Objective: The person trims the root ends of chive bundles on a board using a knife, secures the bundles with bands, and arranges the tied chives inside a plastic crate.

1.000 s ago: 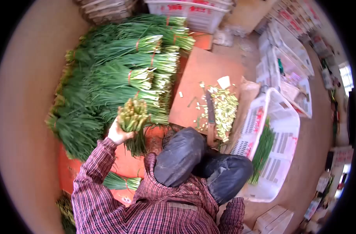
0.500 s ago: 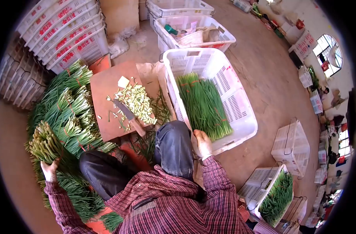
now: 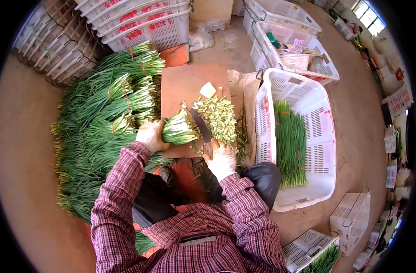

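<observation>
Your left hand (image 3: 151, 135) is clamped around a bunch of green stalks (image 3: 180, 128) at the left edge of the brown board (image 3: 183, 82), toward its near left corner, with the pale ends facing right. Your right hand (image 3: 222, 160) is at the near edge, closed on the knife (image 3: 201, 125); your fingers hide most of the handle, and the blade slants away to the left between the bunch and the chopped pieces (image 3: 220, 119). Those pieces spread over the board's right half, out to its right edge, with a pale block (image 3: 208, 89) just beyond them, toward the far right corner. To your left, tied bundles (image 3: 103, 113) lie heaped beside the board. To your right stands a white crate (image 3: 320, 182), with more tied greens (image 3: 290, 145) lying along its left wall.
</observation>
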`<action>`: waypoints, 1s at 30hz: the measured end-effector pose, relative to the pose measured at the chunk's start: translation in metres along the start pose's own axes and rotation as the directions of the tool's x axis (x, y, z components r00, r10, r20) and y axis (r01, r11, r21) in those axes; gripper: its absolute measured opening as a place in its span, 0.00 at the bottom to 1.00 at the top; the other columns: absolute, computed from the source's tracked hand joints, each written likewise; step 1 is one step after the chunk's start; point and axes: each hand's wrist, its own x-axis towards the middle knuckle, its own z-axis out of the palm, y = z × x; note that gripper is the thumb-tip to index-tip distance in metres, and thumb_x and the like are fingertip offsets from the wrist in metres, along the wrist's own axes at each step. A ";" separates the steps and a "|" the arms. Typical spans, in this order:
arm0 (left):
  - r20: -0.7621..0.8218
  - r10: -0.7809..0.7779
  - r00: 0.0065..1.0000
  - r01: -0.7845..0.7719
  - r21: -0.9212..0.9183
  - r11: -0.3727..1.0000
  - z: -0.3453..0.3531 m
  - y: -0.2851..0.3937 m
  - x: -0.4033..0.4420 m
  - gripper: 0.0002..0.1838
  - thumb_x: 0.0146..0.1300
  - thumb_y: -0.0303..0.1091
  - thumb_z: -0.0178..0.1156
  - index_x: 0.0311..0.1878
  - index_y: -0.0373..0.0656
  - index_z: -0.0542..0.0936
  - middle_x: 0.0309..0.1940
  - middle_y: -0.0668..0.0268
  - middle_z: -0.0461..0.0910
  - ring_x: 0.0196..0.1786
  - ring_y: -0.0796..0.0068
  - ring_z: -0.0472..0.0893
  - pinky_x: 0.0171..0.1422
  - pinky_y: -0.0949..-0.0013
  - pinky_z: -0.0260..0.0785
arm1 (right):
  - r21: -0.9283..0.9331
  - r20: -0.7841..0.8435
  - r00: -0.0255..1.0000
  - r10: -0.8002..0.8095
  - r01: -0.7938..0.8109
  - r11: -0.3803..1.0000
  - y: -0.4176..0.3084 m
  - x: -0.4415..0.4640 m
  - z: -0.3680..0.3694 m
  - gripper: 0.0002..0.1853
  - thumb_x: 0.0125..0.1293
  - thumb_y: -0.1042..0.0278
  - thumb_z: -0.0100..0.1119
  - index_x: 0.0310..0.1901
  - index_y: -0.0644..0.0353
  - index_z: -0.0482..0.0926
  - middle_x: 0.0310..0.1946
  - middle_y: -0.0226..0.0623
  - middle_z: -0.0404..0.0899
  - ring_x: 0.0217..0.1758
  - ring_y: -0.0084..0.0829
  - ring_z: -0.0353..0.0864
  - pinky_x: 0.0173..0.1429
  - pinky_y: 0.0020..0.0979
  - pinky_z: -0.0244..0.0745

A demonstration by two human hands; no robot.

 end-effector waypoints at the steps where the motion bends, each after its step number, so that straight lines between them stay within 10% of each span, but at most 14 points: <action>1: 0.044 -0.020 0.999 0.019 0.032 0.999 0.015 0.002 0.005 0.47 0.43 0.56 0.73 0.66 0.43 0.71 0.49 0.52 0.81 0.53 0.52 0.81 0.57 0.53 0.74 | -0.045 0.038 0.998 0.051 -0.049 0.998 0.002 0.000 0.015 0.35 0.63 0.50 0.67 0.67 0.63 0.72 0.58 0.49 0.78 0.59 0.47 0.78 0.61 0.44 0.75; 8: 0.057 -0.069 0.996 0.066 0.061 0.996 0.028 0.029 0.007 0.59 0.42 0.60 0.76 0.74 0.39 0.62 0.63 0.52 0.74 0.66 0.52 0.73 0.72 0.51 0.63 | -0.113 0.114 0.979 0.170 -0.158 0.981 0.013 0.010 0.053 0.40 0.62 0.56 0.65 0.73 0.64 0.64 0.54 0.49 0.77 0.54 0.47 0.79 0.58 0.44 0.77; 14: 0.060 -0.097 0.994 0.097 -0.013 0.995 0.035 0.058 0.022 0.69 0.39 0.66 0.77 0.77 0.32 0.55 0.67 0.46 0.71 0.71 0.46 0.71 0.78 0.51 0.59 | 0.445 0.238 0.900 0.366 -0.435 0.783 0.028 0.016 0.037 0.31 0.62 0.63 0.61 0.66 0.64 0.70 0.51 0.54 0.81 0.53 0.52 0.83 0.56 0.45 0.79; 18: 0.194 -0.147 0.970 0.090 0.275 0.957 0.030 0.076 0.040 0.67 0.33 0.66 0.80 0.70 0.29 0.62 0.47 0.50 0.83 0.50 0.52 0.83 0.54 0.55 0.78 | 0.393 0.098 0.951 0.292 -0.307 0.867 0.006 -0.013 0.009 0.26 0.65 0.61 0.60 0.62 0.63 0.72 0.51 0.55 0.81 0.49 0.56 0.83 0.53 0.48 0.80; 28: 0.372 -0.290 0.882 0.271 0.103 0.957 0.033 0.091 0.058 0.66 0.32 0.60 0.83 0.73 0.37 0.61 0.57 0.48 0.81 0.60 0.50 0.81 0.78 0.38 0.55 | 0.323 -0.045 0.983 0.178 -0.154 0.934 -0.013 -0.071 -0.015 0.23 0.69 0.62 0.60 0.63 0.63 0.71 0.44 0.50 0.81 0.41 0.51 0.85 0.42 0.43 0.82; 30: 0.211 -0.230 0.950 0.211 0.110 0.971 0.044 0.089 0.048 0.60 0.34 0.58 0.83 0.67 0.37 0.64 0.55 0.49 0.81 0.58 0.51 0.82 0.69 0.45 0.66 | 0.294 -0.097 0.982 0.164 -0.129 0.947 -0.015 -0.070 -0.011 0.24 0.69 0.62 0.60 0.63 0.61 0.71 0.42 0.48 0.80 0.36 0.48 0.85 0.37 0.42 0.82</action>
